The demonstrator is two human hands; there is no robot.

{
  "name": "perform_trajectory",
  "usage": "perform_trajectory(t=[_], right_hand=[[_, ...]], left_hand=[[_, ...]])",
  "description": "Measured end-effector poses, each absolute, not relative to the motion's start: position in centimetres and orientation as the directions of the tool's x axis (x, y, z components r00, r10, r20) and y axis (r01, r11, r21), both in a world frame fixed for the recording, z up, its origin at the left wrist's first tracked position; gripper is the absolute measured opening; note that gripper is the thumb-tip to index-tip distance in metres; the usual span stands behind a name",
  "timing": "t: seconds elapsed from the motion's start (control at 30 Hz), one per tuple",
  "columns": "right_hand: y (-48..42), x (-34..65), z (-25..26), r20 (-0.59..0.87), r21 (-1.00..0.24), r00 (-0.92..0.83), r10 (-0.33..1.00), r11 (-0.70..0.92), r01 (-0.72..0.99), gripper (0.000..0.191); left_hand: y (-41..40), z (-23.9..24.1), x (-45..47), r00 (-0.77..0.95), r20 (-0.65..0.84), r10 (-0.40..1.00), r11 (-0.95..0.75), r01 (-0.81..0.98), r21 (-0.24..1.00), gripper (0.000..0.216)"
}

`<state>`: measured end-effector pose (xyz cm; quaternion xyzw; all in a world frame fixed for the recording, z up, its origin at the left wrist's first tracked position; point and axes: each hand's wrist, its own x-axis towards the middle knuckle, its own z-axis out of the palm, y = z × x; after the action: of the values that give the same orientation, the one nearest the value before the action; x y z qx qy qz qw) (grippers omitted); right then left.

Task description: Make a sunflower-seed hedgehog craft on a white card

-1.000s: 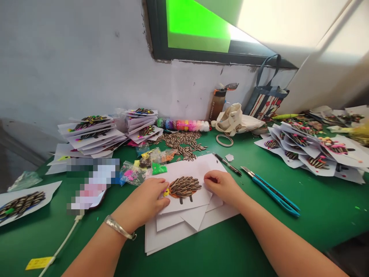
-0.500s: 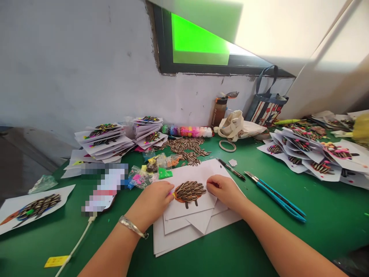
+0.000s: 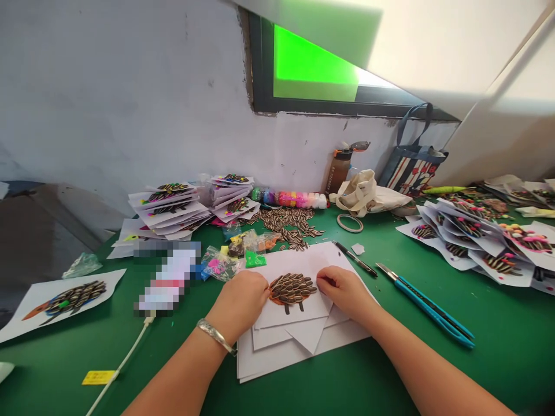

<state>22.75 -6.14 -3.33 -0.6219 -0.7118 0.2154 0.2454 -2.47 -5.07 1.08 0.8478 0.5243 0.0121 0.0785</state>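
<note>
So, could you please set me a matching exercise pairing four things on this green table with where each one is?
1 seed hedgehog
2 blue knife
3 tape ring
4 brown bottle

a upright by the wall
b flat, just before the cloth bag
c between left hand and right hand
d right of the pen

Pairs: 1-c, 2-d, 3-b, 4-a

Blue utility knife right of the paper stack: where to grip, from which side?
Likely best: blue utility knife by mid-handle, from above, pinching across its narrow width. It lies flat on the green table, blade end toward the pen; avoid that end.
</note>
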Motion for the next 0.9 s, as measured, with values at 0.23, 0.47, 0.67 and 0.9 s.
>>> perform_trajectory(t=[0.23,0.47,0.67,0.9], right_hand=[[-6.2,22.8,-3.4,0.090,-0.624,-0.109,0.990,0.141,0.769,0.020],[-6.1,23.0,-3.3,0.081,-0.613,-0.141,0.987,0.161,0.773,0.020],[-6.3,23.2,-3.2,0.069,-0.617,-0.147,0.987,0.158,0.771,0.022],[-6.3,23.1,-3.2,0.069,-0.613,-0.150,0.986,0.160,0.773,0.023]], left_hand=[[-4.8,2.0,-2.7,0.398,-0.014,0.917,-0.389,0.904,0.175,0.035],[-3.6,3.0,-4.7,0.160,0.100,0.982,-0.182,0.947,0.265,0.034],[-2.6,3.0,-7.3,-0.004,0.173,0.985,-0.037,0.972,0.232,0.038],[-2.6,2.0,-9.2,-0.103,0.221,0.970,0.056,0.976,0.211,0.039]])
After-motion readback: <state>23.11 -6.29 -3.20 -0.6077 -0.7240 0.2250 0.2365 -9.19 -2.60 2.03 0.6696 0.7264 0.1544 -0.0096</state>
